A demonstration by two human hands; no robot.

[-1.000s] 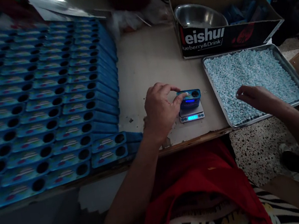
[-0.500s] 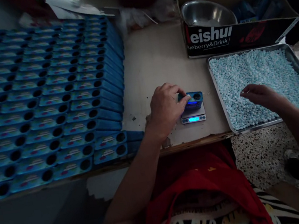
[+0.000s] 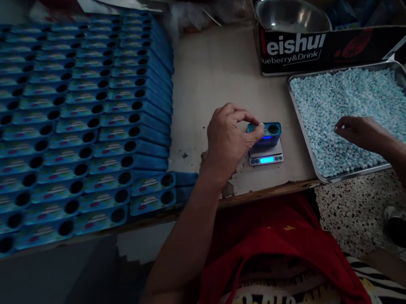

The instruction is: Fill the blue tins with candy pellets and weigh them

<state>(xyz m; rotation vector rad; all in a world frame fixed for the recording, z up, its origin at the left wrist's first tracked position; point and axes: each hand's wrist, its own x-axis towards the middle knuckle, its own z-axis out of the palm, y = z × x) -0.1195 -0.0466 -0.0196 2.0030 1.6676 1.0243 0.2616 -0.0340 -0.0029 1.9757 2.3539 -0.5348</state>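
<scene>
A small blue box point(image 3: 271, 129) with a dark round hole in its top stands on a digital scale point(image 3: 266, 158) with a lit blue display, whose digits I cannot read. My left hand point(image 3: 229, 135) reaches it from the left, thumb and forefinger closed at the box's left end. Over the metal tray point(image 3: 304, 143) on the right hovers my right hand point(image 3: 361, 132), its fingertips drawn together in a pinch. Whatever they hold is too small to name. Pale blue and white pellets point(image 3: 362, 92) fill that tray.
Rows of matching blue boxes point(image 3: 80, 124) cover the table's left side. Behind the tray stands a black printed carton point(image 3: 325, 50) holding a steel bowl point(image 3: 293, 14) and blue packets point(image 3: 355, 10). Crumpled plastic point(image 3: 197, 13) lies at the back. The table's front edge point(image 3: 262, 194) is chipped.
The whole view has shifted slightly. My left thumb and forefinger stay at the box on the scale, and my right hand remains over the pellets with its fingertips together.
</scene>
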